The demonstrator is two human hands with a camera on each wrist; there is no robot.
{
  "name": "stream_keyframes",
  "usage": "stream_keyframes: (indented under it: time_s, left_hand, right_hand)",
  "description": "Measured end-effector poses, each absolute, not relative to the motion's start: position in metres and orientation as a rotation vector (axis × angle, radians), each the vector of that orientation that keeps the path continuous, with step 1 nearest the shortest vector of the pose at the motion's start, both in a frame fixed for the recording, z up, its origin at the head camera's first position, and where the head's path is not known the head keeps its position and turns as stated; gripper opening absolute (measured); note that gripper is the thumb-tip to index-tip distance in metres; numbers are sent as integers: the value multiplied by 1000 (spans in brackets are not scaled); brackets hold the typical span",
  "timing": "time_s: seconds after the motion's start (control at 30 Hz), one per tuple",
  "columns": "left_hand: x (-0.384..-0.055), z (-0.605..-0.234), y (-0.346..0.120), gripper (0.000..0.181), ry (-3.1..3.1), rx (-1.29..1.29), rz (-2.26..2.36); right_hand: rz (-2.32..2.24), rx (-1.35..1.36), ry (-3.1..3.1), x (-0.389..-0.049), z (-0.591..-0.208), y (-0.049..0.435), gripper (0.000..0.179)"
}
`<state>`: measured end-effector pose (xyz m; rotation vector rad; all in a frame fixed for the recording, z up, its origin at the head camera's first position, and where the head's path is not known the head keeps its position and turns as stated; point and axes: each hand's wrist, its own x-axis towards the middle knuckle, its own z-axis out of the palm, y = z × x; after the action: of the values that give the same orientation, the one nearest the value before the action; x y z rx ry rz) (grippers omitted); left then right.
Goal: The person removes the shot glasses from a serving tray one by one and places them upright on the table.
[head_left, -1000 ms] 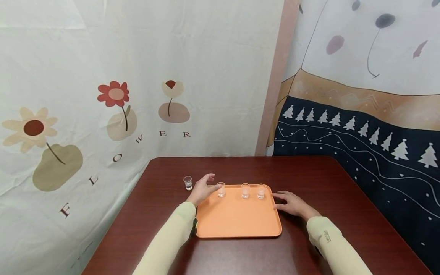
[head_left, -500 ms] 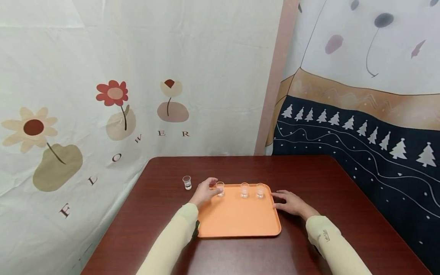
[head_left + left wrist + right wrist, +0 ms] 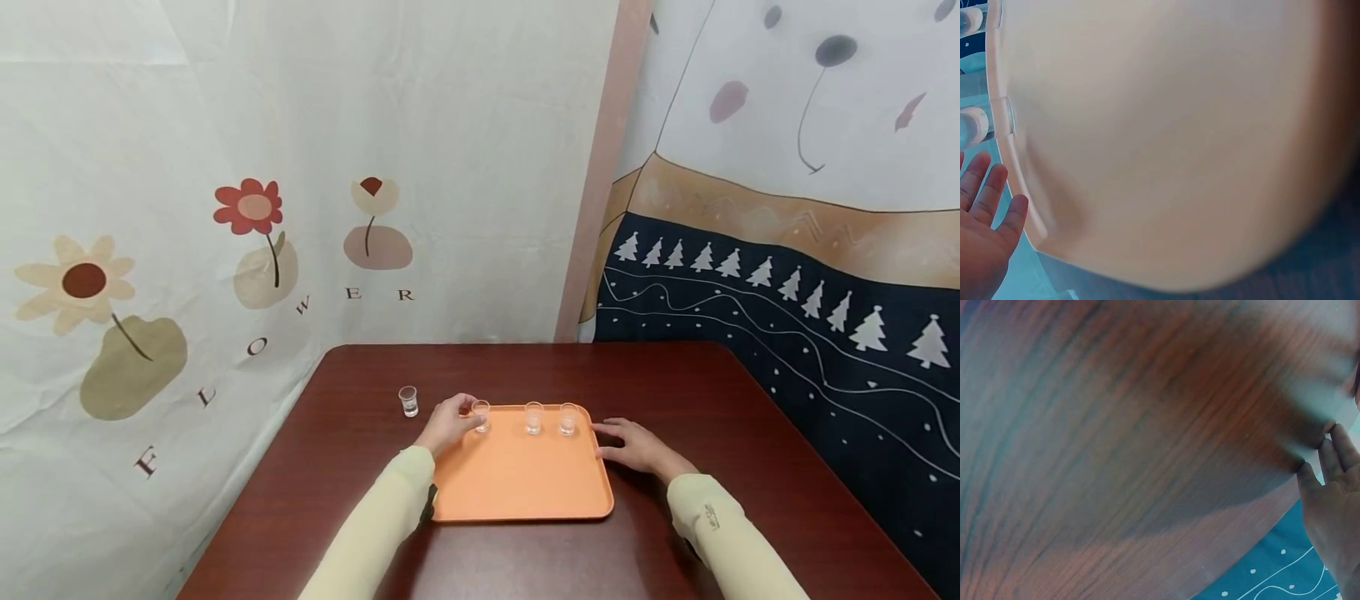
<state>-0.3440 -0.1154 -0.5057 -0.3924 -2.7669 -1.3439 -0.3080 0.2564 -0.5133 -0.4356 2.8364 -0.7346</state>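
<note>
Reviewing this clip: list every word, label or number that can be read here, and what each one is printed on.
"FLOWER": brown letters spaced in a rising curve on the white flower-print wall cloth.
Small dark mark on the cream right sleeve: too small to read.
Nothing readable on the orange tray, the small glasses or the winter-tree cloth.

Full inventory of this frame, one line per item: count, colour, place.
small clear shot glasses on the tray: 3, clear, in a row along the far edge of the tray.
small clear shot glass off the tray: 1, clear, on the table left of the tray.
flat orange plastic tray: 1, orange, mid-table.
dark red-brown wooden table: 1, under everything.
printed fabric backdrops: 2, white floral on the left, navy tree pattern on the right.
left hand: grip on the leftmost tray glass.
right hand: flat on the table at the right edge of the tray.
</note>
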Motion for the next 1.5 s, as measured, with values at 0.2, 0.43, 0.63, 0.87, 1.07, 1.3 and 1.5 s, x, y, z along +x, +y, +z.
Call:
stream_keyframes:
  time_s: [0.2,0.43,0.63,0.87,1.07,1.3,1.5]
  left_hand:
    - [-344,-506,-114,25,-2747,-388,-1352]
    - [-343,-500,-116,24,-2738,-393,-1397]
    - [-346,-494,-122,27,-2712,-373,-1444]
    - [-345,-485,-130,28,-2691,-343,-1491]
    - [-346,-476,-142,31,-2660,-315,-1507]
    - [-347,-460,-164,34,-2615,-267,-1455]
    - [-347,-448,-191,38,-2582,-219,-1448]
  right_hand:
    - [-726,-457,2846,-306,-512,257,58]
    - [-718,-459,2847,-307,-511,258,59]
    - [-713,-458,2840,-309,-510,258,59]
    - [-717,-449,2840,-310,-513,258,59]
    - [-720,-463,2841,-310,-513,259,60]
    - [-733,-444,2837,-310,-514,258,60]
    - [-734,-451,2836,-308,-513,256,60]
